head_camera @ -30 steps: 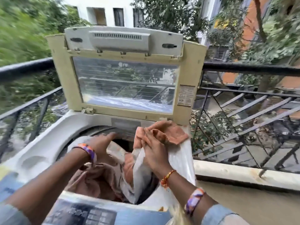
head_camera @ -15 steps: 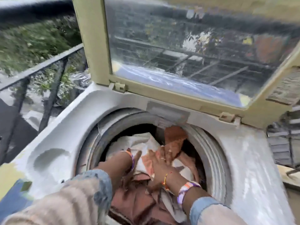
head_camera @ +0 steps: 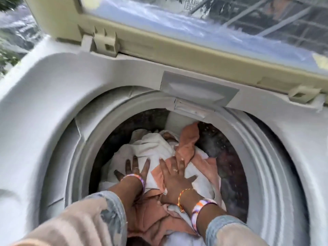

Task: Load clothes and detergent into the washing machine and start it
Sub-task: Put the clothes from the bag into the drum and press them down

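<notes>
Both hands flat on the clothes, packing them into the drum.

Washer (head_camera: 44, 103): white moulded top, ribbed grey drum (head_camera: 262, 157) ring, yellowed lid (head_camera: 159, 48) propped open beyond the fingertips. Clothes (head_camera: 152, 148): soft crumpled heap, white and peach cloth, directly under the palms and rising just ahead of the fingers. Left hand (head_camera: 132, 172) and right hand (head_camera: 174, 176): fingers straight and splayed, pressing, gripping nothing. Judgement: press evenly, level the heap, keep cloth off the ring. Detergent not in view.
</notes>
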### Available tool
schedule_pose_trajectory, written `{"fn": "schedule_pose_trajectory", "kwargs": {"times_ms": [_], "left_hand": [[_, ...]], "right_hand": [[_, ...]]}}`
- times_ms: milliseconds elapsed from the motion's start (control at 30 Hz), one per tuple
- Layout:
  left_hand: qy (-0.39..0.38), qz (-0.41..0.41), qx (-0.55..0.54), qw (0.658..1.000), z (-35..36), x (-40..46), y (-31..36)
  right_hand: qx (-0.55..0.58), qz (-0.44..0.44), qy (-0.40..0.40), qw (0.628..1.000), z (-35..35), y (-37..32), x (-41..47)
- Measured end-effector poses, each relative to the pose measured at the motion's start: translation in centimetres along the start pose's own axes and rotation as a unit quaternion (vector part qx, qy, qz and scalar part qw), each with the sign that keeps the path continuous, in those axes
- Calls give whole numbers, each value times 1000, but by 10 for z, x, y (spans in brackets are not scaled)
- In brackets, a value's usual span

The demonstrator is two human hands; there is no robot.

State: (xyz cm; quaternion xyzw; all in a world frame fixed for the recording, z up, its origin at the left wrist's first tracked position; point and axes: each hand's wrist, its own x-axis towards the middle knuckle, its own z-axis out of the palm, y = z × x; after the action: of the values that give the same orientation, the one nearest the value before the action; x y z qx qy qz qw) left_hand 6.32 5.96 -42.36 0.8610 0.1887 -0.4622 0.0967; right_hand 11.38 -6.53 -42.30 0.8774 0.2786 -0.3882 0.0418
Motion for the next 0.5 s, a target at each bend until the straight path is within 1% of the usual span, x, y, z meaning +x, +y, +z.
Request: {"fn": "schedule_pose_trajectory", "kwargs": {"times_ms": [67,300,467,500], "left_hand": [[-12,-4,0,1000,2,9,-4],[-3,-15,-5,1000,6,17,-1],[-45,-1,62,997,-14,14,0],[-51,-1,57,997,-18,14,-1]], "right_hand": [[9,-9,4,1000,3,-1,8],[28,-19,7,999,11,4,21],[32,-14,-5,999,1,6,26],[30,-11,-7,999,-2,6,25]]}}
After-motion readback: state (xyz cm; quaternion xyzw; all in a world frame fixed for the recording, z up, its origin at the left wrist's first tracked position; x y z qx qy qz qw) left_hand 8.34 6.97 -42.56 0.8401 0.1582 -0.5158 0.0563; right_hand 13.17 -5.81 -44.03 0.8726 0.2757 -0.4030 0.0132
